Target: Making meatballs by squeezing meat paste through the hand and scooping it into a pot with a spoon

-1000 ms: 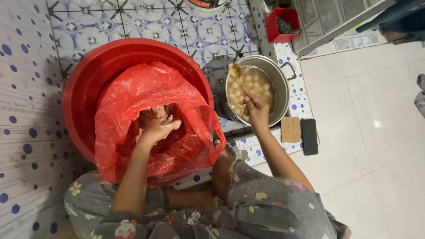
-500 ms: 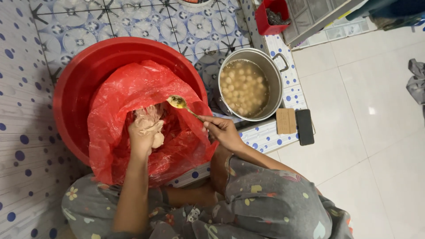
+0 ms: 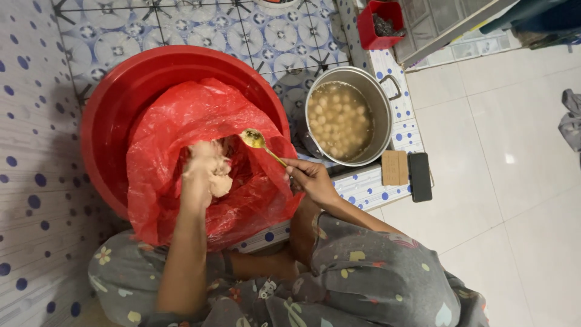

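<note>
The big round red plastic basin (image 3: 115,115) sits at nine o'clock, the crumpled red plastic bag (image 3: 181,121) inside it. The round steel pot (image 3: 380,106) stands at two o'clock, with the black phone (image 3: 420,176) just below it at four.

**Dough in my left hand, spoon in my right**

In my left hand (image 3: 203,172) I hold a pale, sticky lump of dough (image 3: 216,175), squeezed in my fist so that a soft bulge pushes out on the side toward the spoon. It sits low inside the crumpled red plastic bag (image 3: 181,127) that lines the big red basin (image 3: 121,91). My right hand (image 3: 311,178) pinches the thin handle of a metal spoon (image 3: 260,144); its bowl faces up, tilted slightly, wet and yellowish, hovering over the bag just beside the dough and not touching it
</note>
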